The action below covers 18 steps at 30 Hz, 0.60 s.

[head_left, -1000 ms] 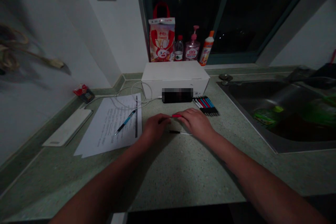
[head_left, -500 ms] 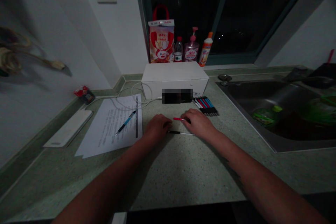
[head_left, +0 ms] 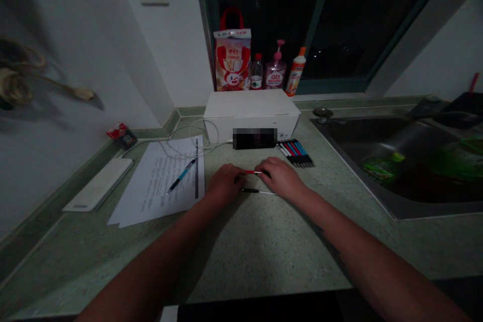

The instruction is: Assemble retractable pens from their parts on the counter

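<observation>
- The left hand (head_left: 224, 184) rests low over the tabletop (head_left: 264, 246) with its fingers curled inward. Its fingertips reach one end of a slim red-and-white pen (head_left: 252, 172), but I cannot tell whether they grip it.
- The right hand (head_left: 281, 178) sits just across from it, curved over the pen's other end. The fingers cover that end, and I cannot tell whether they pinch it.
- The red-and-white pen lies crosswise between the two hands, nearly level.
- A thin black-and-white pen (head_left: 258, 191) lies on the tabletop just in front of the fingers, apparently untouched.
- Behind the right hand, a row of coloured pens (head_left: 295, 153) lies side by side.
- A blurred black object (head_left: 254, 138) sits against a white cardboard box (head_left: 251, 110).
- To the left, printed paper sheets (head_left: 162, 181) lie flat, with a blue pen (head_left: 181, 176) on top and a white cable (head_left: 192, 143) looping across them to the box.
- Beyond the sheets are a white board (head_left: 98, 184) and a small red packet (head_left: 121, 136).
- A water bottle (head_left: 256, 73), a pump bottle (head_left: 275, 68), an orange-capped bottle (head_left: 295, 73) and a printed bag (head_left: 233, 58) stand behind the box, before a dark window (head_left: 339, 20).
- To the right, a green package (head_left: 382, 170) lies in a steel sink (head_left: 362, 146).
</observation>
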{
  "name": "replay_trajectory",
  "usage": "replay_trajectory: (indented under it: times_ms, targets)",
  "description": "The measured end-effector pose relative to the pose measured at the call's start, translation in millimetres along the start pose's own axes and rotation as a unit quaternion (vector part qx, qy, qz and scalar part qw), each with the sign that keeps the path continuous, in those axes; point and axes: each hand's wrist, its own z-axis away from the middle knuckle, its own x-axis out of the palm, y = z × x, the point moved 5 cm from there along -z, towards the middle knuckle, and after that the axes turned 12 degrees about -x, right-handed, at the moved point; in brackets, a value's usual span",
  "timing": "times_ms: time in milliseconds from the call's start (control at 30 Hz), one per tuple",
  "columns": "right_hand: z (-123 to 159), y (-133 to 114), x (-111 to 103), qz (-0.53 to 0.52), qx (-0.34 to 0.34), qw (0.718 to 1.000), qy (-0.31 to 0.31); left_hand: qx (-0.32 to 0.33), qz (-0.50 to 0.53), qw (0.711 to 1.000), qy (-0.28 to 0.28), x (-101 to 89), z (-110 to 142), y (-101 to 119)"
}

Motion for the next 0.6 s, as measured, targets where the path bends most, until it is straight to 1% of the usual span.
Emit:
replay_trajectory:
  times_ms: [233, 333, 467, 533, 600]
  targets:
    - [-3, -2, 6, 0.001, -0.02, 1.0, 0.003, 0.01, -0.013, 1.0, 0.001, 2.2, -2, 3]
    - [-1, -1, 2, -0.004, -0.016, 1.0, 0.017, 0.005, -0.01, 1.0, 0.001, 2.5, -2, 2]
    - [3, 2, -9, -0.009, 0.003, 0.999, 0.051, 0.0, 0.015, 1.0, 0.007, -4.5, 3, 2]
    - [4, 3, -15, -0.011, 0.012, 0.998, 0.064, 0.034, 0.026, 0.999, -0.009, -7.5, 9, 6]
    - [5, 3, -19, -0.016, 0.014, 0.997, 0.07, 0.094, 0.022, 0.994, -0.044, -7.0, 17, 14]
